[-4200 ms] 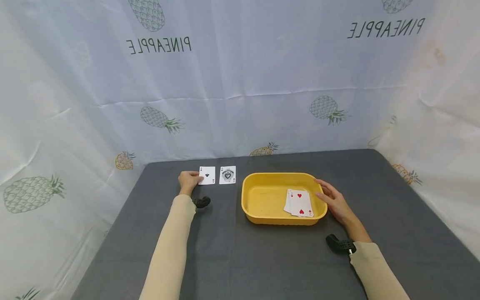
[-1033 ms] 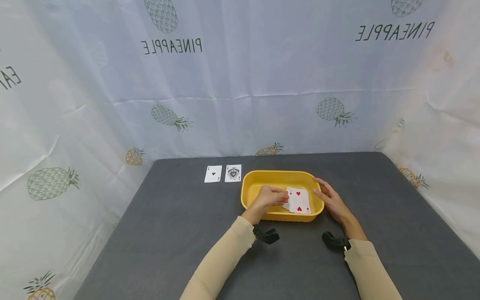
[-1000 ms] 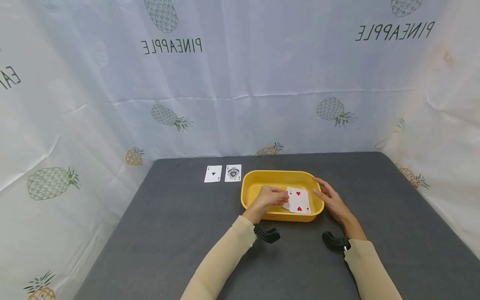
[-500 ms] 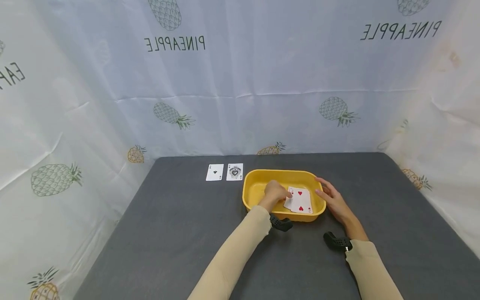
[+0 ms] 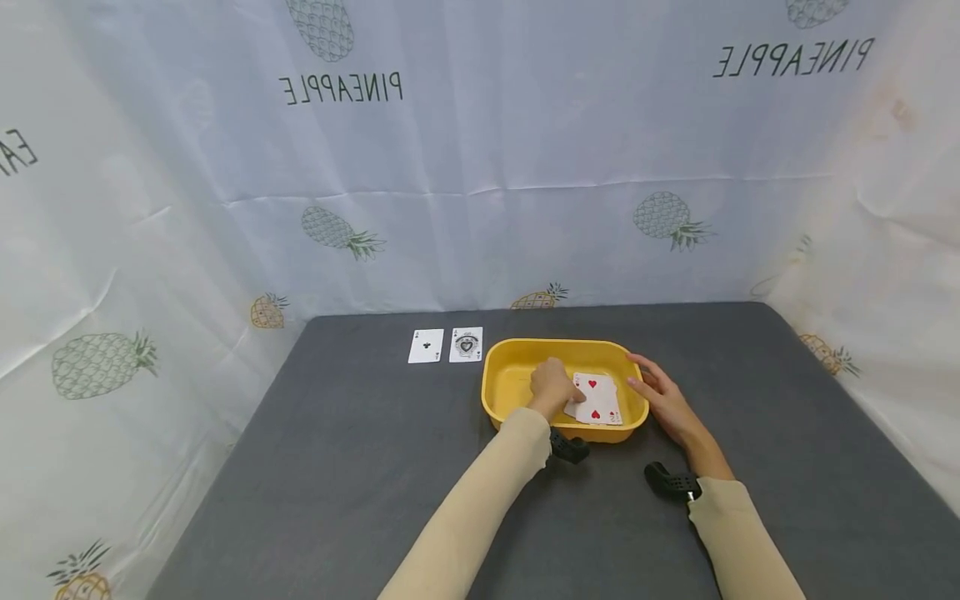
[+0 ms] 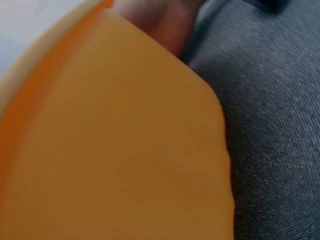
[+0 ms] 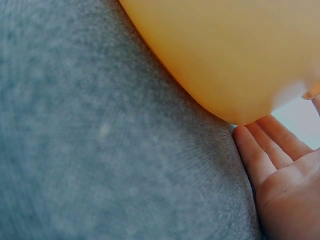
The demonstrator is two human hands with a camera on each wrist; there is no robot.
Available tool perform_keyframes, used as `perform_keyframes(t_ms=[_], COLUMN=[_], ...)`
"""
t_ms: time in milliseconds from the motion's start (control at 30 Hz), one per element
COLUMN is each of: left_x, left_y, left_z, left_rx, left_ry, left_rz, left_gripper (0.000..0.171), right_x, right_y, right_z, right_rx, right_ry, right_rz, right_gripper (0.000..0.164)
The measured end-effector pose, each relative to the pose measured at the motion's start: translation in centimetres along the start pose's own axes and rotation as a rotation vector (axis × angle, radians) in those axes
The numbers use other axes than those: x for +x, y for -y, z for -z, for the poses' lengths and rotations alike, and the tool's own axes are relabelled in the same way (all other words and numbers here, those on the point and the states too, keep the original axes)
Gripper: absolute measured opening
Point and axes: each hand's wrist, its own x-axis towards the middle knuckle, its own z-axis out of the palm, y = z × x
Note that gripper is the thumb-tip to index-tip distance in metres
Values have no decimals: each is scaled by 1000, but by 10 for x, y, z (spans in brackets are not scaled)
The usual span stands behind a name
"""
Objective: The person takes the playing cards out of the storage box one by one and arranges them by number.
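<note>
A two of hearts playing card (image 5: 597,402) lies on top of more cards in the right half of the yellow tray (image 5: 517,343). My left hand (image 5: 551,383) reaches over the tray's front rim and grips the top card by its left edge, thumb on its face; the other fingers are curled and partly hidden. At the tray's right end my right hand (image 5: 671,408) holds the wall, thumb over the rim and fingers against the outside. In the right wrist view those fingers (image 7: 260,155) touch the tray's outer wall (image 7: 225,55) low down.
Left of the tray two face-up cards lie side by side, an ace of clubs (image 5: 426,346) and an ace with a large ornate emblem (image 5: 467,344). The dark cloth-covered table (image 5: 360,467) ends at a pineapple-print curtain (image 5: 465,242) behind.
My left hand has left the ace of clubs on the table and come into the tray, its thumb now on the two of hearts. That card has slid slightly left. The right hand stays on the tray.
</note>
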Motion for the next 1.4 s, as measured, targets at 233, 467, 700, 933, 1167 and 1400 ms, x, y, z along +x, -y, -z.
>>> perform_keyframes(t_ms=[233,467,700,933,1167,1400], left_x=[1,0,-4,-7,-10,-11], left_y=[7,14,21,31,42,56], left_z=[7,8,16,29,45,64], left_rx=[-225,-591,-637,-719,-737,-792], left_ry=[48,212,324,393,332,284], left_rz=[41,122,88,12,-13,-50], left_gripper=[38,14,16,22,25,28], right_x=[2,3,3,3,2,0], right_y=[1,0,0,0,1,2], right_z=[1,-2,-3,-3,-3,-2], right_rx=[-1,-17,-27,-30,-18,-31], right_ry=[13,6,1,0,-8,-17], right_rz=[5,-14,-21,-12,-20,-24], right_gripper=[59,62,62,62,61,61])
